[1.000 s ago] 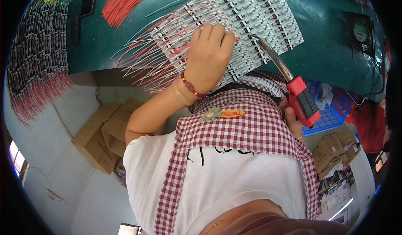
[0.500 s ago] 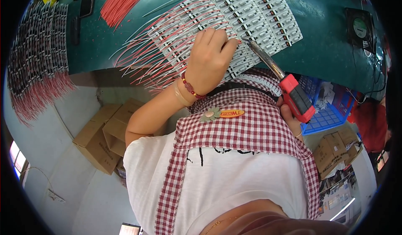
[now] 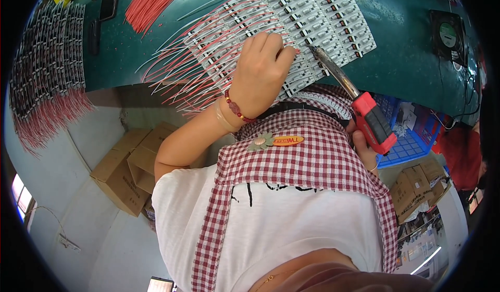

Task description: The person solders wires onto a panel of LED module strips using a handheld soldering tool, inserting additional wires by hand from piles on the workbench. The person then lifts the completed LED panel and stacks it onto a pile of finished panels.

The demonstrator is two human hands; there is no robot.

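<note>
My left hand (image 3: 262,65) is closed in a pinch over the sheet of small grey parts. The end of a red wire (image 3: 297,51) shows at its fingertips, which themselves are mostly hidden. My right hand (image 3: 365,150), partly covered by the tool, grips a soldering iron (image 3: 373,122) with a red and black handle. Its dark tip lies over the panel of parts (image 3: 333,18), a little right of my left fingertips. Many red and white wires (image 3: 177,76) fan out to the left from the rows of parts.
A bundle of red wires (image 3: 151,5) lies on the green table (image 3: 117,65). Wired strips (image 3: 47,57) hang over its left edge. A small black fan (image 3: 448,36) stands at the right. Below are a blue crate (image 3: 403,154) and cardboard boxes (image 3: 120,172).
The soldering iron and my right hand have shifted slightly right, and the tip has moved away from the left fingertips. My left hand has barely moved.
</note>
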